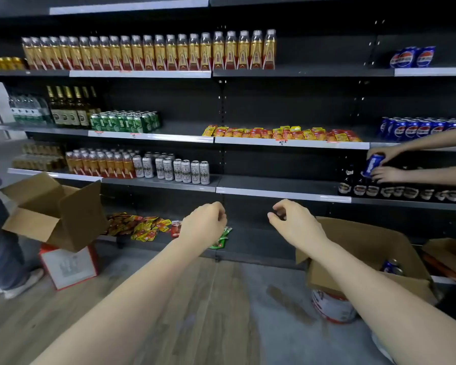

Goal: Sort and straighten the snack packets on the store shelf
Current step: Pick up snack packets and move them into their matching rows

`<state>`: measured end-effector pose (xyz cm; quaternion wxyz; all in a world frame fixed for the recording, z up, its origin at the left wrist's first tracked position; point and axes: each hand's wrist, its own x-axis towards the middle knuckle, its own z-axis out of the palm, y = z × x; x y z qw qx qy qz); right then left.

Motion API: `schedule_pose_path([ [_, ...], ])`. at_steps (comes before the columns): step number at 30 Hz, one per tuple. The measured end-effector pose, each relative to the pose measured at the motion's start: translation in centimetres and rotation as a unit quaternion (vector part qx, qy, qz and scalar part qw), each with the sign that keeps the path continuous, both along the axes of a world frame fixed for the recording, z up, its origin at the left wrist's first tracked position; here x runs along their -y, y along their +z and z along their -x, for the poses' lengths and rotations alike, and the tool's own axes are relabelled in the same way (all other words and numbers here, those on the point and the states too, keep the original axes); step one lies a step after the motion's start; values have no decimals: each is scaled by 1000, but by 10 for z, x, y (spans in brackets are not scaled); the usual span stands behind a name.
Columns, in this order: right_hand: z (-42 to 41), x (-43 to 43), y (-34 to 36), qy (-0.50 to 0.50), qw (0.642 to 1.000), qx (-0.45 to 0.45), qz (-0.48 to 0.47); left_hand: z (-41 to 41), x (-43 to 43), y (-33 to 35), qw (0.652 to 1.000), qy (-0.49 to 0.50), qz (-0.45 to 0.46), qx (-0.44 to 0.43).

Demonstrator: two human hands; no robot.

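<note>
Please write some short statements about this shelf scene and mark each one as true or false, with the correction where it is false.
1. The left hand and the right hand hold nothing. True.
2. The snack packets on the bottom shelf are lined up neatly. False: they lie in a loose heap.
3. At the right, another person's hands hold a blue can. True.
4. The cardboard box at the left is closed. False: its flaps stand open.
5. The white cans stand on the top shelf. False: they stand on a lower shelf, beside orange bottles.
</note>
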<state>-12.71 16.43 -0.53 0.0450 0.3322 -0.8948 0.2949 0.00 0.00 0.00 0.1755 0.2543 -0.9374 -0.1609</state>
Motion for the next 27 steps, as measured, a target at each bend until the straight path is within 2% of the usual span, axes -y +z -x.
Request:
schedule_pose_path([
  [6,89,44,-9,-8,1000,28,-5,85,45,-11,1000,9,-10,3],
  [12,188,88,4,-1,1000,18,2,193,86,-1,1000,21,-8,-10],
  [20,289,143,5,4,999,32,-3,288,149,-10,997,51,-37,-33],
  [27,376,208,-9,-12,999,43,14,390,214,-15,998,3,-32,-46],
])
